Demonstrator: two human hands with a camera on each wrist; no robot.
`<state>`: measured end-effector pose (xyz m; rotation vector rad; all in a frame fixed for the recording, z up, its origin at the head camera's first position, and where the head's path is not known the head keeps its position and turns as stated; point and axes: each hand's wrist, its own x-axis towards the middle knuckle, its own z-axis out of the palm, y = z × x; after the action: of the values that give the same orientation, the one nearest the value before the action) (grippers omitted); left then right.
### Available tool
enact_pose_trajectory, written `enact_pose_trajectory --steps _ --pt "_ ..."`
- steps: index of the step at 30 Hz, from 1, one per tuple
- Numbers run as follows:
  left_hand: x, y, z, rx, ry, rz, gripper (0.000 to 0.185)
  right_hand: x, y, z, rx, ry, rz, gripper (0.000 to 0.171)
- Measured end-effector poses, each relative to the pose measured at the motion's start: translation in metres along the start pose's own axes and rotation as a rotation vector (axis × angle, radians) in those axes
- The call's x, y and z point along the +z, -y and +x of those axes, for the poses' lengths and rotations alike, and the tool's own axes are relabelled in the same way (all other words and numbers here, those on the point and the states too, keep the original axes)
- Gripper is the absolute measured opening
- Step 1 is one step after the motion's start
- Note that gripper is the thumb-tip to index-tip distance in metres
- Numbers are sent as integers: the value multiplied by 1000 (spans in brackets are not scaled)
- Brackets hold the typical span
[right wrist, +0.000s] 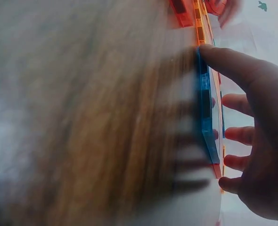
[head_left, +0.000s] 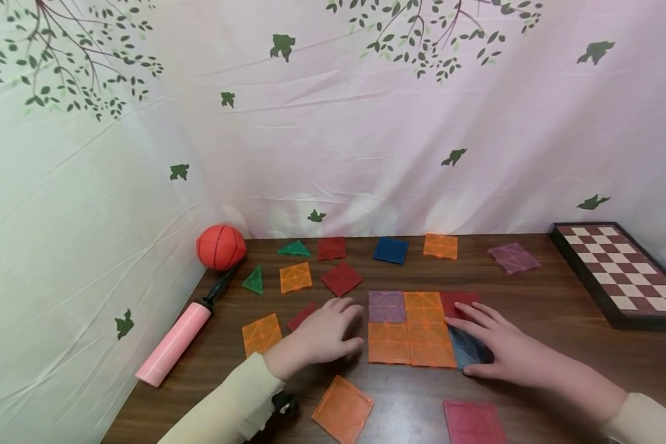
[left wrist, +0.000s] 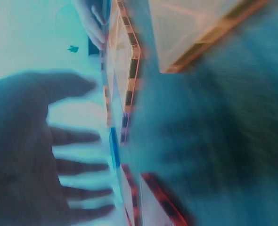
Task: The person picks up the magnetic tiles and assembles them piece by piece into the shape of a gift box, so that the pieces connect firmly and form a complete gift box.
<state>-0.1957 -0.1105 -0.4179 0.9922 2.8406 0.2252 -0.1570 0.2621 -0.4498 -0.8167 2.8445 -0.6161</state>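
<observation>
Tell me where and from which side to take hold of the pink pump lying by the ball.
Probably best to grip the pink pump round the middle of its smooth pink barrel, coming from above on the table side. It lies flat and slanted along the table's left edge; the cloth backdrop crowds its far side, and its thin black end points at the orange ball.

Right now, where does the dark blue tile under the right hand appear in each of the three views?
Head: blue tile, lower centre-right, under the right hand.
Left wrist: cannot tell; only blurred tile edges show.
Right wrist: edge-on, centre-right, thumb touching.
Shared landmark: the orange tiles beside it.
</observation>
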Motion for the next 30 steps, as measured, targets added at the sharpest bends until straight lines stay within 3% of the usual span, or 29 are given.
enact_pose_trajectory --steps 5,9,14,21,30 --pt "5 7 -29 -271 32 14 62 0 2 1 3 28 34 85" --pt "7 9 -41 -319 80 -42 69 1 5 2 20 40 62 84" --pt "9 14 -47 -203 67 -144 65 2 6 5 26 53 77 84" --pt "15 17 -43 -12 38 -251 51 1 8 5 53 59 79 83" --pt "16 10 -41 43 77 -282 55 -2 8 5 56 60 70 83"
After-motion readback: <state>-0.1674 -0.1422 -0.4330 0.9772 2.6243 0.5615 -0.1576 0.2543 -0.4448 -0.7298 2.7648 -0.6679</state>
